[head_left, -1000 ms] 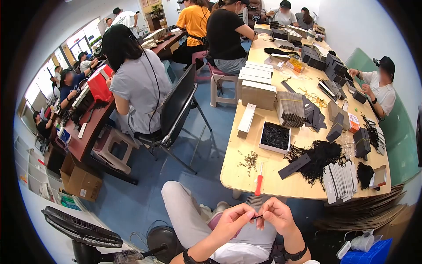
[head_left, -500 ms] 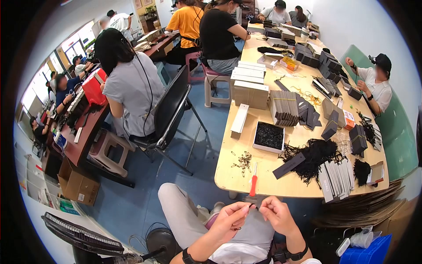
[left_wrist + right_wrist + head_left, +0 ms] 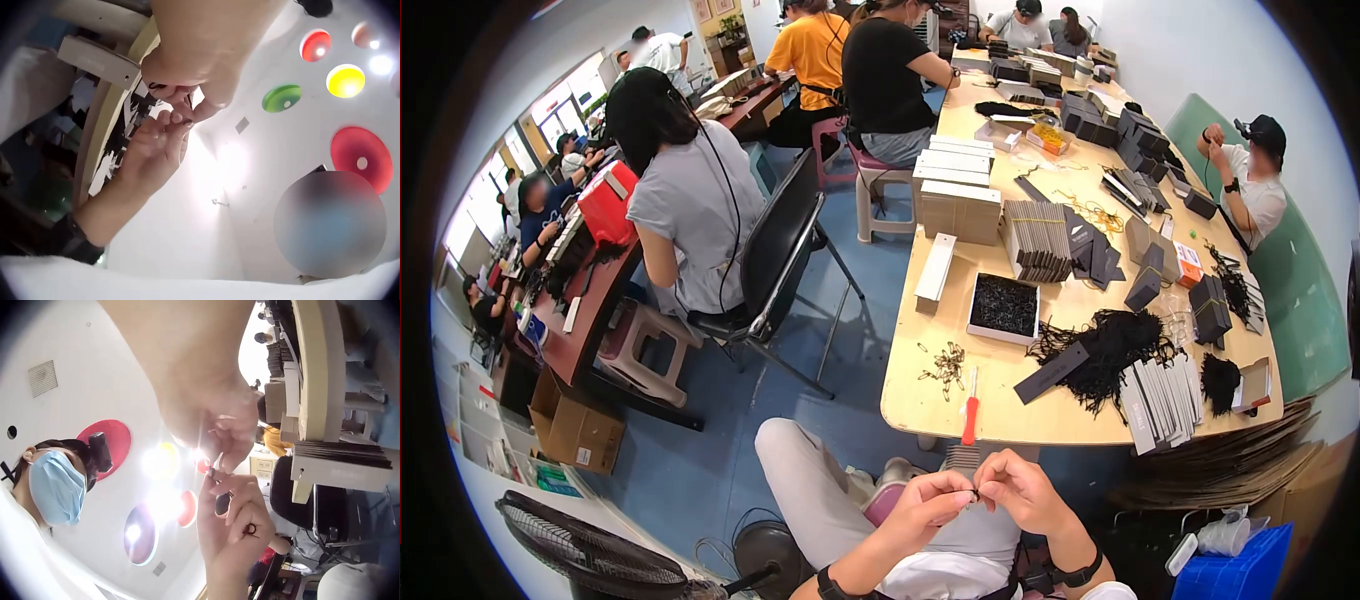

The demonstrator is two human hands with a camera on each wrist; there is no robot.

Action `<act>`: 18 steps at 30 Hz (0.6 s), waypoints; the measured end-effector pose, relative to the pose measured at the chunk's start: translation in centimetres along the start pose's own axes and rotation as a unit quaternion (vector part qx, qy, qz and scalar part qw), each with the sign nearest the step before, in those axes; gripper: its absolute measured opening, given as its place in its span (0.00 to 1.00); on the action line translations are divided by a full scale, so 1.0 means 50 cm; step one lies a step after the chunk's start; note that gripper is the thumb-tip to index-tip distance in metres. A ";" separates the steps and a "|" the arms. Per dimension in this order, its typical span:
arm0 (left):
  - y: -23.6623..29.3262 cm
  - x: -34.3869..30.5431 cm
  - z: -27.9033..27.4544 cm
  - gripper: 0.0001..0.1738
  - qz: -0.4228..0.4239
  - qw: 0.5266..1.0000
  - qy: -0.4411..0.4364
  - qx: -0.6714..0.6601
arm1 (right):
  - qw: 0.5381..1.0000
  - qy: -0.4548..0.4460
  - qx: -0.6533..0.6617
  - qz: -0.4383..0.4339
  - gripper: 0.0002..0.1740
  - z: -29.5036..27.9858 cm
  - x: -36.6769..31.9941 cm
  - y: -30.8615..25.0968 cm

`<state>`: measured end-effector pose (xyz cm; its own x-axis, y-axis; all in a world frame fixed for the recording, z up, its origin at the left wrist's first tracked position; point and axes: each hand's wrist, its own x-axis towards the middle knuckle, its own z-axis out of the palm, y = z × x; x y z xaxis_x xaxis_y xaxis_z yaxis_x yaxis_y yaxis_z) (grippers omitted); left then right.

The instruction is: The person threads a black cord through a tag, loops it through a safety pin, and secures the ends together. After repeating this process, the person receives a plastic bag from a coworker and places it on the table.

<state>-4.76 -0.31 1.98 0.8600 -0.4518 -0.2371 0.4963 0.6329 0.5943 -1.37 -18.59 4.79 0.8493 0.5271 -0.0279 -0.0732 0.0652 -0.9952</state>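
A: Black piece (image 3: 975, 493), position?
B: Just below the worktop (image 3: 912, 400) edge; left hand (image 3: 928, 503) and right hand (image 3: 1022, 490) fingers pinch it. Fitting seems midway; cord heap (image 3: 1115, 352) on the worktop awaits.

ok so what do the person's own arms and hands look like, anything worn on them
The left hand and right hand are bare, with no gloves. The left forearm and right forearm are bare as well, with no sleeves on them. Each wrist carries a black band: the left wrist strap and the right wrist strap.
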 end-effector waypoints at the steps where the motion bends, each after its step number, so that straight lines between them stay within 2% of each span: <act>1: -0.003 -0.001 -0.001 0.07 -0.001 1.000 0.000 0.000 | 0.999 -0.006 0.039 0.010 0.05 0.002 0.001 0.005; 3: -0.006 -0.001 -0.002 0.07 -0.035 0.994 -0.023 -0.101 | 1.000 -0.002 -0.005 0.011 0.06 0.009 0.000 -0.001; 5: -0.001 -0.001 0.003 0.07 -0.045 0.991 -0.017 -0.121 | 0.999 0.004 -0.049 0.012 0.06 0.015 0.002 0.000; 6: 0.002 -0.001 0.006 0.07 -0.053 0.988 -0.012 -0.143 | 0.984 0.019 -0.163 -0.070 0.07 0.018 0.004 0.003; 7: 0.006 -0.001 0.009 0.07 -0.054 0.988 -0.012 -0.143 | 0.949 0.033 -0.273 -0.150 0.08 0.020 0.006 0.004; 8: 0.010 0.000 0.010 0.06 -0.049 0.990 -0.008 -0.129 | 0.949 0.034 -0.274 -0.150 0.08 0.020 0.005 0.002; 10: 0.014 -0.003 0.013 0.06 -0.045 0.992 -0.005 -0.115 | 0.898 0.037 -0.392 -0.196 0.12 0.021 0.005 -0.012; 11: 0.015 -0.005 0.014 0.06 -0.021 0.996 0.009 -0.089 | 0.898 0.037 -0.392 -0.195 0.12 0.023 0.005 -0.023; 13: 0.017 -0.009 0.019 0.07 0.003 0.998 0.024 -0.064 | 0.852 0.036 -0.467 -0.235 0.15 0.027 0.005 -0.041; 15: 0.020 -0.010 0.023 0.06 0.049 0.996 0.079 0.004 | 0.853 0.046 -0.460 -0.242 0.14 0.026 0.006 -0.040; 16: 0.018 -0.008 0.026 0.06 0.049 0.996 0.079 0.004 | 0.854 0.056 -0.453 -0.250 0.13 0.026 0.007 -0.039; 17: 0.014 -0.004 0.029 0.06 0.101 0.988 0.092 0.073 | 0.854 0.056 -0.453 -0.250 0.13 0.026 0.008 -0.036; 18: 0.012 -0.002 0.032 0.05 0.152 0.973 0.104 0.141 | 0.877 0.073 -0.405 -0.250 0.12 0.027 0.009 -0.030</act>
<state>-4.72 -0.89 3.57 0.9817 -0.1151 -0.1515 0.1892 0.5069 0.8410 -1.57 -17.31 6.41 0.7323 0.4857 0.4773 0.6712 -0.3969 -0.6261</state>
